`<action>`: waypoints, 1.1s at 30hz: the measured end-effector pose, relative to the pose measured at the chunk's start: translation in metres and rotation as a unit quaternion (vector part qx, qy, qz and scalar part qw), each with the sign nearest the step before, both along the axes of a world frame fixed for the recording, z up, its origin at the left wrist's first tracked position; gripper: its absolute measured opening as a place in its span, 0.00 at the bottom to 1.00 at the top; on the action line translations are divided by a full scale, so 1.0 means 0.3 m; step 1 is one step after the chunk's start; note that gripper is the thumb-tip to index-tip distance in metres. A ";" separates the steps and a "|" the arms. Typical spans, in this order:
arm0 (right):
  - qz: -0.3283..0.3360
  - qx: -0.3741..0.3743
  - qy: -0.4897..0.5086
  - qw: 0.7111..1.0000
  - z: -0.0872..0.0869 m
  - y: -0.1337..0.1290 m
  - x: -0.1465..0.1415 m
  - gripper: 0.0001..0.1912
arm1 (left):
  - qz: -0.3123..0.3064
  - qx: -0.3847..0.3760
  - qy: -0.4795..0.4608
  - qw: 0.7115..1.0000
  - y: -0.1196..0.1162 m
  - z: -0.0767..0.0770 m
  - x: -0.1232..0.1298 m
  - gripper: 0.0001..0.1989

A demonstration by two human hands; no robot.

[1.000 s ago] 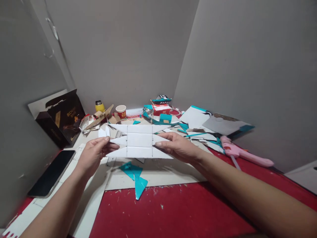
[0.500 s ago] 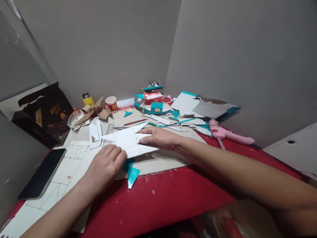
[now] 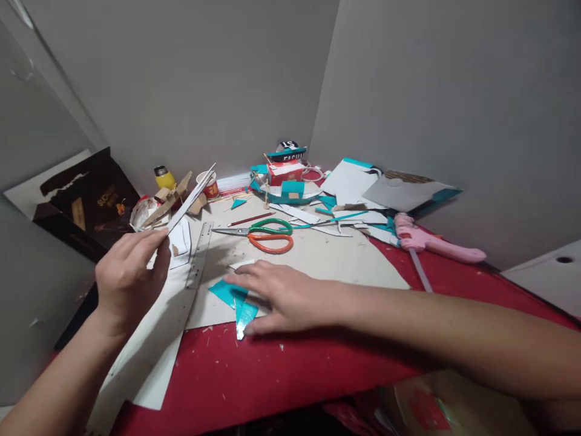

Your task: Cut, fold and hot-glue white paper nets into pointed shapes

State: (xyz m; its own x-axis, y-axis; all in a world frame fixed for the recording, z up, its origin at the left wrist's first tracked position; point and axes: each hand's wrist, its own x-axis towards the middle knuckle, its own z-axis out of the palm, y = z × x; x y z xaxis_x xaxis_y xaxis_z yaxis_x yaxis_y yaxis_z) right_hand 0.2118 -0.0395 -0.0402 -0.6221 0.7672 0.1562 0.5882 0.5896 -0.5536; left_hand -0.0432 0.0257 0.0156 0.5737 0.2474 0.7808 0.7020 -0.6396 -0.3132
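Observation:
My left hand is raised at the left, pinching the white cut-out card, which is seen nearly edge-on and tilted upward. Low over the board, my right hand has its fingers apart around teal scraps; whether the fingertips touch them I cannot tell. Beyond that hand lie scissors with one green and one orange handle, blades pointing left. A clear ruler lies between my two hands, and a folded white card piece sits behind my left hand.
A pink glue gun rests at the right on the red cloth. White and teal offcuts, a teal model boat, a paper cup, a yellow bottle and a dark box stand or lie further back.
My left hand has lifted the white cut-out leftward and turned it edge-on. My right hand has let go of it and moved down to the teal scraps. The scissors are now uncovered.

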 end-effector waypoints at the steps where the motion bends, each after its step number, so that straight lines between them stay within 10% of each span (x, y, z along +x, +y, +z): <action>1: 0.006 0.054 -0.045 0.998 -0.011 -0.014 -0.018 0.42 | 0.000 0.001 -0.008 1.000 -0.010 0.007 -0.004 0.08; 11: 0.004 0.096 -0.127 0.987 -0.108 0.031 -0.115 0.45 | -0.008 -0.029 -0.003 1.000 -0.012 0.003 -0.042 0.09; 20: 0.084 0.243 -0.160 0.953 -0.098 0.010 -0.120 0.17 | -0.049 -0.048 -0.006 0.998 0.033 -0.026 -0.019 0.11; 33: 0.052 0.315 -0.127 0.939 -0.176 -0.011 0.001 0.21 | -0.109 -0.024 0.059 0.992 0.062 -0.084 0.000 0.15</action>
